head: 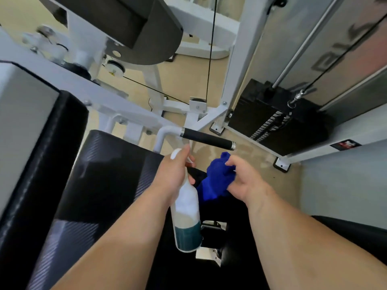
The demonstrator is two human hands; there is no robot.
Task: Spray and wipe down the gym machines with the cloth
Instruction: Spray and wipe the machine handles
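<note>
My left hand [174, 174] grips the neck of a white spray bottle [186, 212] with a little teal liquid at its bottom; its nozzle points at the black handle grip [207, 139] of a white gym machine just above. My right hand [244, 178] holds a bunched blue cloth [217, 176] right beside the bottle, below the handle's free end. The black seat pad [109, 172] lies to the left under my left forearm.
A black backrest pad [44, 164] stands at the left. The weight stack [272, 116] with its cable and guide rod sits at the right behind a white frame post [240, 65]. Another dark pad [125, 24] hangs at the top. Beige floor shows between frame parts.
</note>
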